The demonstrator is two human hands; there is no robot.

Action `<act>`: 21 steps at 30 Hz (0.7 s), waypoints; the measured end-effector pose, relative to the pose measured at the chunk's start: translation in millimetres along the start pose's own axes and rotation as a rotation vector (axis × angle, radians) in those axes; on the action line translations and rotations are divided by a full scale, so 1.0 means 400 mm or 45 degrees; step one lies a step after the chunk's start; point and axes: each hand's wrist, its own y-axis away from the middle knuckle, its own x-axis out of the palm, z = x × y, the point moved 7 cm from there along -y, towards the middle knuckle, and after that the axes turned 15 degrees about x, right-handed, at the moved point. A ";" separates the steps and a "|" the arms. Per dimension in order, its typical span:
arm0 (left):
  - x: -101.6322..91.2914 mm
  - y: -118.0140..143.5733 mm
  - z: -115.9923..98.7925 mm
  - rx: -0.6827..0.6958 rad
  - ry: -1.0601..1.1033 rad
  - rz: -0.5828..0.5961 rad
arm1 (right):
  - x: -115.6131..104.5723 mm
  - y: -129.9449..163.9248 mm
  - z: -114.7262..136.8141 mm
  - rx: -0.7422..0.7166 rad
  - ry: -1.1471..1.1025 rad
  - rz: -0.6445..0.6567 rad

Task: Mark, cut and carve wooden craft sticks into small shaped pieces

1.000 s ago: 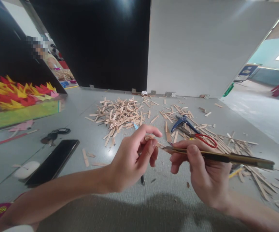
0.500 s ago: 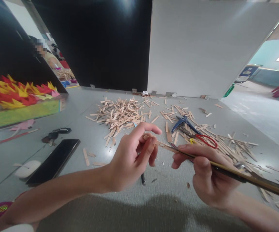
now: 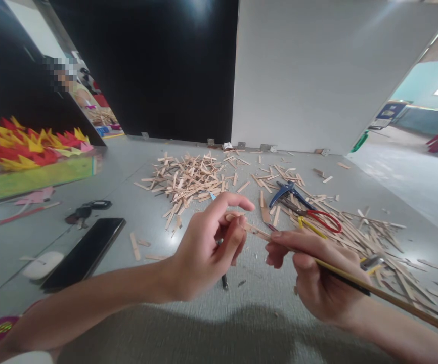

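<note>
Head view: at frame centre, the left hand (image 3: 207, 250) pinches a wooden stick (image 3: 258, 232); the right hand (image 3: 327, 280) grips a long tool (image 3: 404, 306). Seemingly the stick is being worked; another stroke would need steady pinching.

Pale tan stick (image 3: 257, 232), seemingly dark-flecked.

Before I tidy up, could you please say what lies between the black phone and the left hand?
The head view shows a few wooden pieces between the phone and the left hand.
</note>
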 end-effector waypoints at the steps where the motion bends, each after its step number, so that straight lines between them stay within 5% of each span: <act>1: 0.001 0.001 0.000 -0.002 0.005 0.002 | 0.001 -0.002 0.001 -0.005 0.000 0.005; 21: 0.006 0.021 -0.013 0.149 -0.055 -0.022 | -0.006 -0.003 -0.002 -0.036 0.062 -0.092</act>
